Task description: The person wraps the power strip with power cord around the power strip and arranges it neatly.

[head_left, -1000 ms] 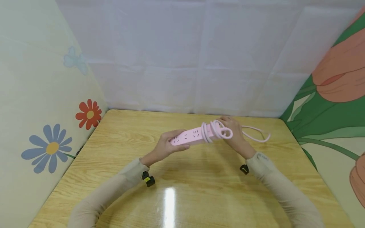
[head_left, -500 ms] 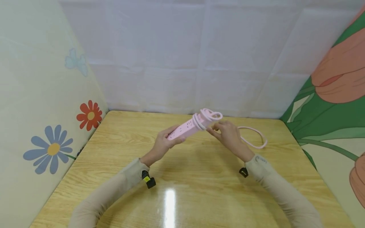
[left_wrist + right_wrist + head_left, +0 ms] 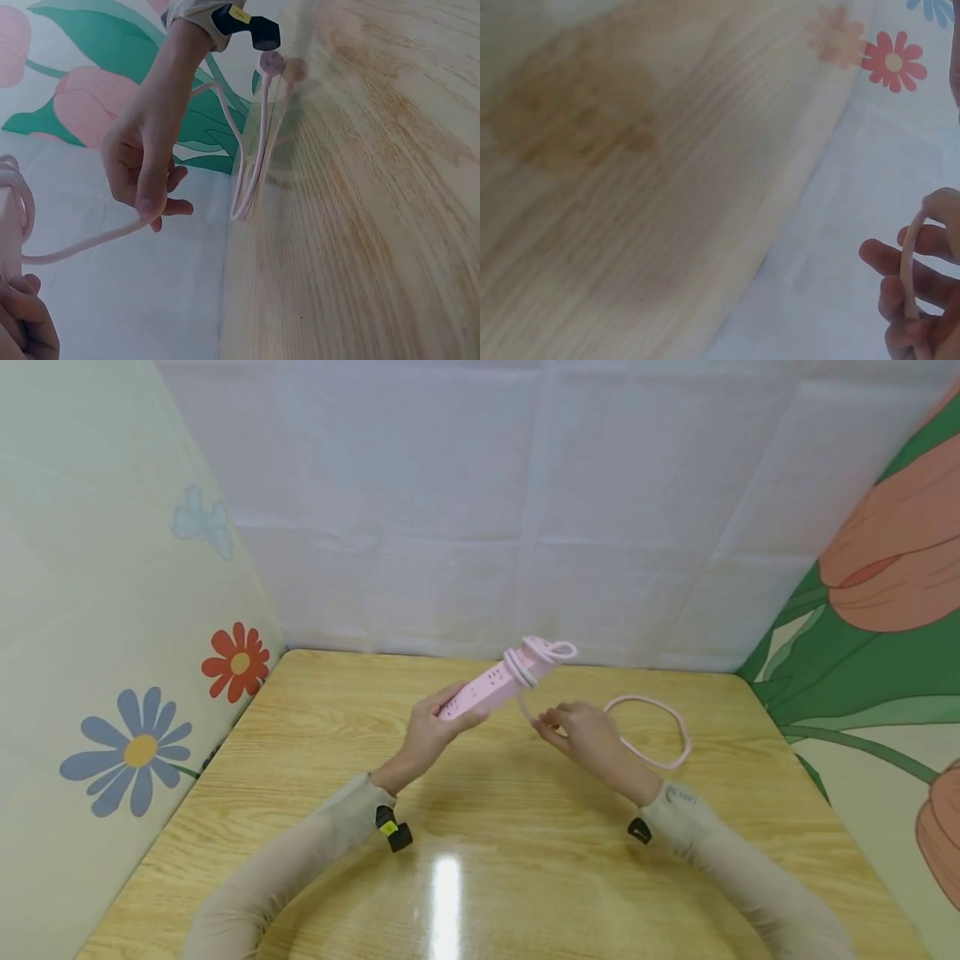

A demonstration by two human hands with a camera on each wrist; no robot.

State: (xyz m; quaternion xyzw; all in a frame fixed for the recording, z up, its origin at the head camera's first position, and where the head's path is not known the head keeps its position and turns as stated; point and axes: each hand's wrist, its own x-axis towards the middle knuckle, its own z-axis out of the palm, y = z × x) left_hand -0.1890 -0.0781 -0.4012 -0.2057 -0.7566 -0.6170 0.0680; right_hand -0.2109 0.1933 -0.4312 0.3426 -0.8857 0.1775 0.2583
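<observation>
Pink plastic makes up the power strip (image 3: pixel 486 695), which is held up in the air above the table (image 3: pixel 480 827), tilted so that its far end points up and to the right. Coils of cord (image 3: pixel 519 668) wrap that far end, with a small loop sticking out past it. The left hand (image 3: pixel 431 727) grips the near end, fingers behind and thumb in front.

From the coils a short stretch of cord (image 3: pixel 97 241) runs to the right hand (image 3: pixel 588 737), which pinches it between thumb and fingertips. Over the last second this hand has come from the strip's far end, round to a spot below and apart from it, while the strip has tipped more steeply. A length of cord now spans the gap, so the turns can be worked around the body; whether they are being wound or unwound is hard to tell.

Beyond the right hand, the remaining cord bends in a wide slack loop (image 3: pixel 682 722), drawn nearer than before. What looks like its plug (image 3: pixel 271 63) shows in the left wrist view. White cloth (image 3: pixel 390 510) hangs behind.
</observation>
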